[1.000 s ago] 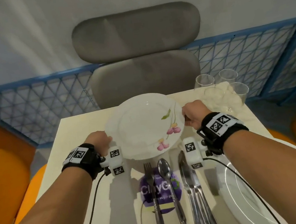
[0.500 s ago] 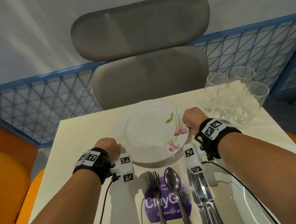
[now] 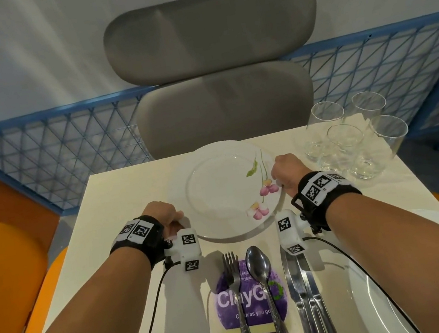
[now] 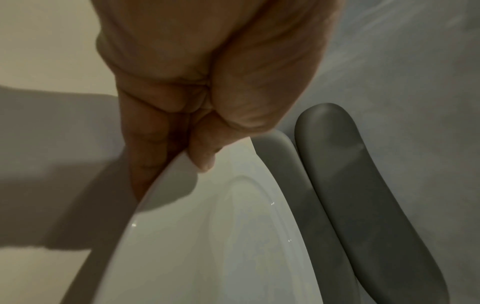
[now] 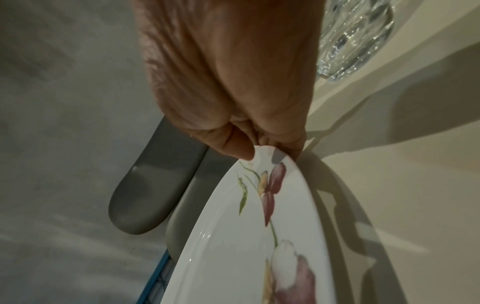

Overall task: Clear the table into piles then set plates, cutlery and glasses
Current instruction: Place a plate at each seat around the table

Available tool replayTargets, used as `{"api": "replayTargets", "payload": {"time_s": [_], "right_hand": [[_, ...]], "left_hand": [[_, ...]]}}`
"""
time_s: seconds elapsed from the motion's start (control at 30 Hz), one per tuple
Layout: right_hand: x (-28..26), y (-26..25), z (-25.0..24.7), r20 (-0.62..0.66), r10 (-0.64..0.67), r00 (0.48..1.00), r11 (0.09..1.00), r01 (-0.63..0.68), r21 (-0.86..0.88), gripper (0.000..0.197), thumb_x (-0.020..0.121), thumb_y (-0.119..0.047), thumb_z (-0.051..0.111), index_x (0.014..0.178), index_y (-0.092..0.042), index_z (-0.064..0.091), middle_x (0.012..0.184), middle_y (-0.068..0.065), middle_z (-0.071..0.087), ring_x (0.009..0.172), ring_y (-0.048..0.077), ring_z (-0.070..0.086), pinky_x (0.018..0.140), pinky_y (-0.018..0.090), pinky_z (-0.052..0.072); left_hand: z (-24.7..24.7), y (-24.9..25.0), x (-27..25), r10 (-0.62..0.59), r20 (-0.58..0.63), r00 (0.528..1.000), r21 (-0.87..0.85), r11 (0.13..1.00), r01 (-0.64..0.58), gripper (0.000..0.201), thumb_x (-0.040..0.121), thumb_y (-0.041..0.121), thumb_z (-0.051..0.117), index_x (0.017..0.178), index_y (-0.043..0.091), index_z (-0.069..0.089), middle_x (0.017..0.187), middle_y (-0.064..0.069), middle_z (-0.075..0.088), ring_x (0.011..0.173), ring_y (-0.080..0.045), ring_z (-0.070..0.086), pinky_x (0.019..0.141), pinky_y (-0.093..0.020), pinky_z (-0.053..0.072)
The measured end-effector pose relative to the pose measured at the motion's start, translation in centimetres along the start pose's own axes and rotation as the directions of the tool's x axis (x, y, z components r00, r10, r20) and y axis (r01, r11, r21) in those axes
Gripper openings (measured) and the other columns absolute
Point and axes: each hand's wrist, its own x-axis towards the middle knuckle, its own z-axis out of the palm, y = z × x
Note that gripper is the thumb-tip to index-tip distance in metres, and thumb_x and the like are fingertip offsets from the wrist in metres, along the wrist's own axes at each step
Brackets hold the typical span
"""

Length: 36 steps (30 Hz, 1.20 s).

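A white plate with pink flowers [image 3: 216, 192] lies at the far middle of the cream table [image 3: 120, 199], near the far edge. My left hand [image 3: 164, 214] pinches its left rim, thumb on top [image 4: 202, 158] and fingers under. My right hand [image 3: 284, 167] pinches the right rim [image 5: 270, 156] the same way. A fork [image 3: 237, 293] and a spoon [image 3: 261, 274] lie on a purple round sticker [image 3: 251, 302] in front of the plate. Knives [image 3: 304, 294] lie to their right. Several clear glasses [image 3: 349, 140] stand at the far right corner.
A second white plate [image 3: 377, 296] sits at the near right under my forearm. A grey chair [image 3: 219, 80] stands across the table, with a blue mesh fence [image 3: 53, 158] behind it. Orange seats [image 3: 2, 275] flank the table on the left and right.
Both hands have carried the flowered plate away from me and down toward the table's far edge. The grip on both rims is the same.
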Motion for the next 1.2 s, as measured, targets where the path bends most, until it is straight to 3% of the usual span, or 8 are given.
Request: {"api": "replayTargets", "payload": {"time_s": [0.07, 0.13, 0.23, 0.4, 0.83, 1.03, 1.13, 1.2], "right_hand": [[-0.3, 0.0, 0.4, 0.001, 0.014, 1.000, 0.997, -0.014, 0.082, 0.027, 0.084, 0.001, 0.041, 0.108, 0.002, 0.052, 0.101, 0.019, 0.056, 0.089, 0.033, 0.059, 0.072, 0.032, 0.048], [-0.6, 0.1, 1.1, 0.019, 0.045, 0.999, 0.988, -0.047, 0.148, 0.033, 0.080, -0.001, 0.036, 0.110, 0.006, 0.050, 0.100, 0.026, 0.063, 0.087, 0.040, 0.068, 0.084, 0.043, 0.055], [-1.3, 0.2, 1.7, 0.002, 0.081, 0.997, 0.982, -0.081, 0.171, 0.028, 0.080, 0.001, 0.034, 0.101, 0.007, 0.052, 0.078, 0.024, 0.068, 0.086, 0.040, 0.069, 0.088, 0.047, 0.055], [-1.4, 0.1, 1.7, -0.002, 0.085, 0.996, 0.976, -0.083, 0.199, 0.039, 0.081, 0.000, 0.035, 0.116, 0.008, 0.049, 0.093, 0.029, 0.067, 0.089, 0.040, 0.068, 0.088, 0.045, 0.055], [-2.5, -0.4, 1.0, -0.031, 0.080, 0.996, 0.986, -0.074, 0.149, 0.036, 0.082, 0.001, 0.036, 0.113, 0.010, 0.052, 0.087, 0.024, 0.069, 0.093, 0.040, 0.067, 0.089, 0.047, 0.054], [-3.3, -0.7, 0.2, -0.033, 0.072, 0.997, 0.990, -0.068, 0.120, 0.032, 0.086, 0.001, 0.037, 0.114, 0.008, 0.051, 0.094, 0.023, 0.066, 0.098, 0.038, 0.065, 0.092, 0.047, 0.052], [-3.9, -0.7, -0.2, 0.005, 0.066, 0.998, 0.993, -0.066, 0.097, 0.025, 0.085, 0.002, 0.038, 0.106, 0.005, 0.051, 0.093, 0.022, 0.069, 0.101, 0.035, 0.064, 0.094, 0.041, 0.051], [-4.8, -0.6, -0.7, 0.024, 0.071, 0.997, 0.995, -0.073, 0.061, 0.022, 0.086, 0.004, 0.042, 0.105, 0.005, 0.052, 0.093, 0.018, 0.068, 0.101, 0.032, 0.061, 0.089, 0.031, 0.047]], "left_hand": [[-0.1, -0.1, 0.5, -0.020, 0.004, 1.000, -0.003, 1.000, 0.020, 0.020, 0.091, -0.008, 0.051, 0.075, 0.004, 0.050, 0.086, -0.018, 0.062, 0.077, -0.030, 0.064, 0.067, -0.037, 0.058], [-0.2, -0.1, 0.5, -0.027, -0.014, 1.000, -0.007, 1.000, 0.027, 0.011, 0.090, -0.006, 0.056, 0.079, -0.002, 0.056, 0.101, -0.025, 0.067, 0.096, -0.038, 0.065, 0.087, -0.050, 0.054], [-0.4, -0.3, 0.7, -0.007, -0.016, 1.000, 0.021, 1.000, 0.007, 0.013, 0.090, -0.004, 0.057, 0.077, -0.002, 0.057, 0.108, -0.026, 0.067, 0.103, -0.039, 0.064, 0.095, -0.051, 0.050], [0.0, -0.3, 0.0, 0.023, 0.050, 0.999, -0.006, 1.000, -0.022, 0.028, 0.092, -0.010, 0.046, 0.073, 0.010, 0.044, 0.078, -0.008, 0.052, 0.067, -0.020, 0.056, 0.059, -0.030, 0.053], [0.2, -0.1, -0.4, 0.053, 0.078, 0.996, 0.014, 0.998, -0.054, 0.028, 0.092, -0.009, 0.047, 0.074, 0.012, 0.044, 0.079, -0.008, 0.052, 0.066, -0.019, 0.057, 0.048, -0.021, 0.054], [0.2, 0.0, -1.0, 0.077, 0.065, 0.995, 0.044, 0.996, -0.080, 0.024, 0.092, -0.006, 0.050, 0.076, 0.011, 0.045, 0.083, -0.013, 0.056, 0.066, -0.024, 0.061, 0.049, -0.025, 0.054], [0.2, 0.0, -1.3, 0.076, 0.058, 0.995, 0.052, 0.996, -0.079, 0.008, 0.091, -0.003, 0.053, 0.094, 0.004, 0.051, 0.094, -0.019, 0.059, 0.068, -0.028, 0.064, 0.053, -0.029, 0.055], [0.1, 0.1, -1.8, 0.083, 0.048, 0.995, 0.080, 0.993, -0.087, 0.004, 0.091, -0.001, 0.055, 0.092, 0.001, 0.052, 0.094, -0.019, 0.060, 0.068, -0.027, 0.065, 0.056, -0.030, 0.057]]}}
